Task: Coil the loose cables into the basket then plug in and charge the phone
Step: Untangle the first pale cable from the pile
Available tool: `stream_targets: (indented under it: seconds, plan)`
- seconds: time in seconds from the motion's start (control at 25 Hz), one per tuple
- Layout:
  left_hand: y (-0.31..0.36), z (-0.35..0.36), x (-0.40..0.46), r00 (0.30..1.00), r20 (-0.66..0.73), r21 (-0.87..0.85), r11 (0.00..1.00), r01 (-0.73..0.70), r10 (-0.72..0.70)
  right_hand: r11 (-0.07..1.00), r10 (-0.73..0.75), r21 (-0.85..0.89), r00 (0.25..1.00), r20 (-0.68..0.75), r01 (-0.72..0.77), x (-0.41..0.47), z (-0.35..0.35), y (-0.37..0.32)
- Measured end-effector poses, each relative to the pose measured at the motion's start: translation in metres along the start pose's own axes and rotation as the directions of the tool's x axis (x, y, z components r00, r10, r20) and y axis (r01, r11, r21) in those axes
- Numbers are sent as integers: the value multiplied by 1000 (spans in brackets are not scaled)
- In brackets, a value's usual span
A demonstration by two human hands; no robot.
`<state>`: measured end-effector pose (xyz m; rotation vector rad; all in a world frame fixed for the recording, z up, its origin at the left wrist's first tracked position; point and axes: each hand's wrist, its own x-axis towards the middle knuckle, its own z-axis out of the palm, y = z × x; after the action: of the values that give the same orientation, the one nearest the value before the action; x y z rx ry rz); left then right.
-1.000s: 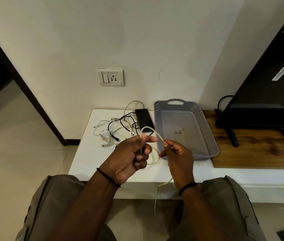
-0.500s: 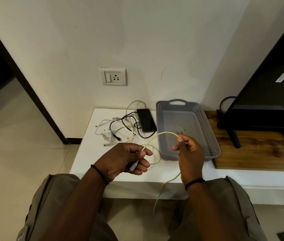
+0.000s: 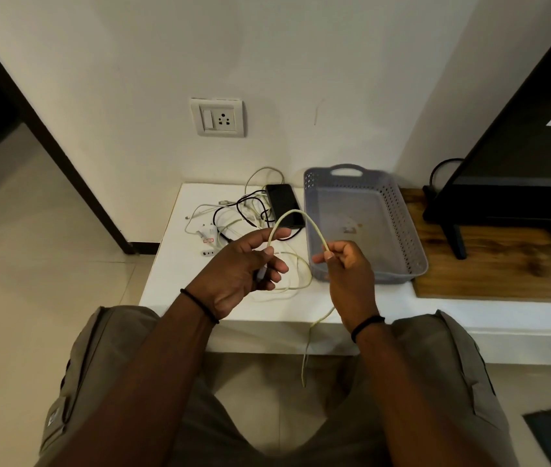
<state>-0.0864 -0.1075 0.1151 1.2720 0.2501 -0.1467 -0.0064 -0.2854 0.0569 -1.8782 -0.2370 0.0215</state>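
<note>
The left hand pinches a pale cable between thumb and fingers, with earlier loops of it gathered under the palm. The right hand pinches the same cable between thumb and forefinger, so an arch of it stands between the two hands, above the white shelf. Below the right hand the cable's free end hangs past the shelf edge (its tip is too thin to make out).

Just beyond the right hand sits the grey basket, with no cable in it. Beyond the left hand lies the phone, face up, touching a tangle of black and white cables; how many there are I cannot tell. A wall socket is above them. A television is cut off at the right edge.
</note>
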Motion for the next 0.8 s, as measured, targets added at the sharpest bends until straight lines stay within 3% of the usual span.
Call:
stream_targets:
  seconds: [0.24,0.52,0.64,0.8]
  plan:
    - [4,3,-3,1000,19,-61,998,2,-1,1000,-10,-18,1000,10,10,-5,0,0]
    - [7,0,-10,975,141,2,984,175,-174,995,68,-74,997,-21,-69,-3,7,2]
    - [19,3,-10,997,73,-139,990,30,-20,995,86,-65,994,64,-81,-1,5,8]
    - [36,-22,-5,957,-185,-377,883,-279,223,991,107,59,971,215,-122,-12,4,12]
